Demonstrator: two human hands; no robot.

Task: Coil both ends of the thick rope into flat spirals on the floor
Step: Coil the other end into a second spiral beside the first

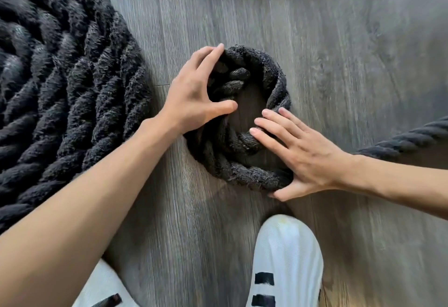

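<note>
A thick black frayed rope is curled into a small loose ring (274, 84) on the grey wood floor, with bare floor showing in its middle. My left hand (194, 93) cups the ring's left side, fingers spread over the rope end. My right hand (298, 151) lies flat against the ring's lower right, fingers on the inner turn and thumb under the outer turn. The rope's free length (407, 140) runs off to the right edge. A large flat spiral (60, 84) of the same rope fills the left side.
The wood-plank floor (339, 52) stretches bare above and right of the ring. My two white shoes with black stripes stand at the bottom, the right shoe (286, 263) just below the ring and the left shoe (106, 289) partly under my forearm.
</note>
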